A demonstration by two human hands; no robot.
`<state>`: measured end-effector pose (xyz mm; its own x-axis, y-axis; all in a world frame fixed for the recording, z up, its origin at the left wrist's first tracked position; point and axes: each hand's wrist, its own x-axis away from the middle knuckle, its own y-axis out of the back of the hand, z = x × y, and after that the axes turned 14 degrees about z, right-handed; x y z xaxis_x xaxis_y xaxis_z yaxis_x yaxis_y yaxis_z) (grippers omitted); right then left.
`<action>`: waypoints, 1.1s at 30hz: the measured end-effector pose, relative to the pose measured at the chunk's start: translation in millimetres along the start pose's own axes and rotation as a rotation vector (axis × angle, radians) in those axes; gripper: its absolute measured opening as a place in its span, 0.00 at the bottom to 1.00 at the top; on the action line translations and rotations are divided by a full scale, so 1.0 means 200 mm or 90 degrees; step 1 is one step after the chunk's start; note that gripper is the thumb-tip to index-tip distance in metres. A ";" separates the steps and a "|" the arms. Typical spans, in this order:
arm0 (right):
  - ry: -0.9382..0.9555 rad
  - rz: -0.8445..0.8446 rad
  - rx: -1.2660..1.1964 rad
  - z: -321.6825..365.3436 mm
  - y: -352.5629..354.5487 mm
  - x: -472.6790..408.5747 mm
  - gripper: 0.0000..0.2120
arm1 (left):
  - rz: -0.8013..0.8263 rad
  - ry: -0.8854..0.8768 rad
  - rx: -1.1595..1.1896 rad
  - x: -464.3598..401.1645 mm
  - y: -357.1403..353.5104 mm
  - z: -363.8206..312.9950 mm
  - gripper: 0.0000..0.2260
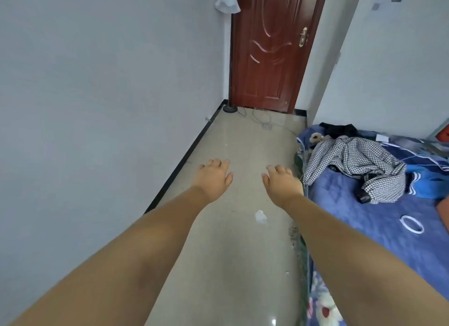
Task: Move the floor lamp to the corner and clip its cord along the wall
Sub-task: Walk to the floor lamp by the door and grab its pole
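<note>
Fingers loosely spread on both hands, palms down, nothing held; I log left hand and right hand apart above bare floor. Crumpled paper between forearms. Floor lamp stands in far corner beside door; cord lies loose on floor. Bed at right.

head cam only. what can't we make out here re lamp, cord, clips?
- Floor lamp: top of the shade cut off by the upper frame edge; the pole is thin and faint against the wall.
- Cord: lies loose on the floor by the door; too small to trace to its plug end or any outlet.
- Clips: none identifiable.
- Left hand and right hand: palms face away.
</note>
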<state>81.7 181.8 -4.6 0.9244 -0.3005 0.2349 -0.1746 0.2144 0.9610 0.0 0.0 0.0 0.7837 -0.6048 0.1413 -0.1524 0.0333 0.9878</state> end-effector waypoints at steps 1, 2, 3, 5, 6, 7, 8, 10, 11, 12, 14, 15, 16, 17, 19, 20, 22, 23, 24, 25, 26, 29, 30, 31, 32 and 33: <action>-0.006 0.002 -0.006 0.00 0.03 -0.07 0.21 | -0.002 0.000 0.007 -0.09 0.03 0.04 0.21; -0.011 0.000 -0.014 -0.01 0.05 -0.15 0.21 | -0.005 0.009 0.024 -0.18 0.05 0.07 0.21; -0.010 -0.008 -0.012 -0.02 0.08 -0.24 0.21 | -0.014 0.013 0.034 -0.29 0.07 0.10 0.20; -0.015 0.002 -0.006 -0.06 0.14 -0.43 0.21 | -0.003 0.021 0.054 -0.51 0.11 0.13 0.20; -0.019 0.008 -0.003 -0.09 0.17 -0.53 0.21 | 0.005 0.016 0.063 -0.62 0.12 0.12 0.21; -0.024 0.006 -0.003 -0.13 0.20 -0.64 0.21 | 0.007 0.009 0.065 -0.73 0.13 0.12 0.21; -0.031 0.002 -0.006 -0.17 0.22 -0.75 0.21 | 0.005 0.005 0.064 -0.85 0.14 0.12 0.21; -0.038 -0.007 0.003 -0.26 0.28 -0.99 0.21 | 0.000 0.000 0.053 -1.11 0.16 0.11 0.21; -0.037 -0.009 0.006 -0.31 0.31 -1.12 0.21 | -0.004 0.000 0.051 -1.24 0.18 0.11 0.21; -0.034 -0.009 0.007 -0.35 0.35 -1.25 0.21 | -0.009 0.000 0.051 -1.38 0.20 0.11 0.21; -0.023 -0.008 0.017 -0.43 0.44 -1.52 0.21 | -0.012 0.008 0.049 -1.66 0.26 0.11 0.20; -0.017 -0.005 0.019 -0.47 0.49 -1.66 0.21 | -0.011 0.014 0.051 -1.80 0.30 0.11 0.20; -0.011 -0.002 0.020 -0.52 0.55 -1.79 0.21 | -0.013 0.020 0.055 -1.94 0.34 0.12 0.20; -0.010 -0.007 0.024 -0.57 0.61 -1.92 0.20 | -0.021 0.027 0.059 -2.07 0.38 0.12 0.20; -0.012 -0.009 0.024 -0.65 0.72 -2.17 0.20 | -0.041 0.039 0.069 -2.33 0.44 0.13 0.19; -0.011 -0.007 0.016 -0.68 0.77 -2.28 0.19 | -0.044 0.042 0.076 -2.44 0.47 0.14 0.19; -0.002 -0.005 0.013 -0.73 0.84 -2.51 0.19 | -0.047 0.049 0.082 -2.67 0.50 0.16 0.20; 0.003 -0.002 0.014 -0.75 0.86 -2.62 0.20 | -0.045 0.052 0.087 -2.78 0.51 0.18 0.20; 0.007 0.004 0.015 -0.76 0.89 -2.74 0.20 | -0.043 0.057 0.094 -2.89 0.52 0.20 0.20; 0.011 0.007 0.017 -0.77 0.91 -2.87 0.20 | -0.042 0.063 0.098 -3.01 0.53 0.23 0.20; 0.015 0.010 0.018 -0.77 0.93 -3.00 0.19 | -0.042 0.070 0.100 -3.14 0.53 0.27 0.20; 0.026 0.008 0.019 -0.77 1.01 -3.41 0.19 | -0.054 0.085 0.096 -3.55 0.59 0.38 0.19; 0.028 0.006 0.018 -0.77 1.06 -3.56 0.18 | -0.060 0.089 0.096 -3.70 0.62 0.42 0.19; 0.029 0.004 0.019 -0.78 1.10 -3.71 0.18 | -0.063 0.090 0.097 -3.84 0.65 0.46 0.19; 0.028 0.005 0.026 -0.79 1.15 -3.85 0.17 | -0.062 0.089 0.100 -3.99 0.68 0.49 0.19; 0.024 0.005 0.030 -0.80 1.20 -3.99 0.17 | -0.058 0.087 0.103 -4.14 0.72 0.53 0.19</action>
<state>-644.0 622.7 15.7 0.9348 -0.2644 0.2374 -0.1966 0.1717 0.9653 -734.1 420.6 18.8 0.8709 -0.4864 0.0701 -0.1633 -0.1518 0.9748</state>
